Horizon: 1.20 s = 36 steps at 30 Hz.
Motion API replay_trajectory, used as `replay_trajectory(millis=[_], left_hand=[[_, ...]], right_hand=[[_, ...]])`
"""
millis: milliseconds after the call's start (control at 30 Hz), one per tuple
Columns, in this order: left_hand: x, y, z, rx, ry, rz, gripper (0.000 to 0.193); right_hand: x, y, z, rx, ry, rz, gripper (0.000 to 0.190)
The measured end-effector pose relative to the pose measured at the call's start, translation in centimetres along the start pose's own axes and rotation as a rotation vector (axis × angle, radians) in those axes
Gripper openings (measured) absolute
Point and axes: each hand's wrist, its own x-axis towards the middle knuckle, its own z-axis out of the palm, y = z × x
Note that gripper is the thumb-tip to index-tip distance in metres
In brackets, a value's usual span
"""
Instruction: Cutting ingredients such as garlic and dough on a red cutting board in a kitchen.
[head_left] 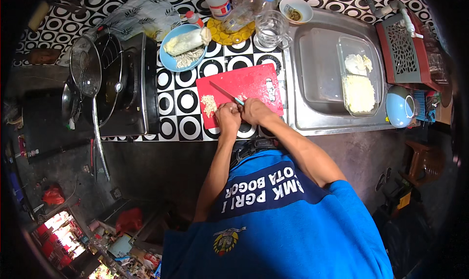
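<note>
On the tiled counter lies a red cutting board (253, 79), with a pile of pale chopped food (209, 105) at its left end. My right hand (255, 111) grips the turquoise handle of a kitchen knife (224, 90), whose blade points up and left across the board. Close beside it, my left hand (229, 115) is curled at the board's near edge; its fingertips are hidden, so what it holds cannot be told. A few pale bits lie just above my right hand. Beyond the board's upper left corner, a light blue plate (171, 63) bears a pale wrapped roll (187, 41) and shredded food.
A gas stove (146, 96) with a pan and a wire strainer (86, 66) stands left. At right, a steel sink (318, 123) holds a glass dish (361, 114) of pale food. A glass mug (270, 30), bottles and a small bowl (306, 12) stand behind the board.
</note>
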Motion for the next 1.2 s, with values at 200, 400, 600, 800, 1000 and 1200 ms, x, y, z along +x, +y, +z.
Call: replay_trajectory(millis=[200,400,600,800,1000,1200], left_hand=[[-1.5,-0.7,-1.5,-0.097,0.014,0.125,0.024],[-3.7,-1.5,-3.8,-0.069,0.175,0.152,0.026],[-4.8,-3.6,-5.3,0.124,0.201,0.065,0.054],[-5.4,-2.7,-5.9,0.152,-0.164,0.382,0.056],[-3.9,-4.4,-6.7,0.218,-0.301,0.512,0.087],[-1.1,-6.4,-8.0,0.324,-0.364,0.581,0.088]], right_hand=[[-3.8,2.8,-4.2,0.202,-0.113,0.176,0.049],[-4.6,6.4,-0.9,0.364,0.037,0.197,0.056],[-4.1,2.7,1.9,0.584,-0.034,0.292,0.057],[-2.5,-0.8,6.0,0.743,-0.119,0.210,0.044],[-1.7,-1.7,6.6,0.933,-0.231,0.227,0.041],[-2.7,-1.9,5.3,1.108,-0.411,0.283,0.032]])
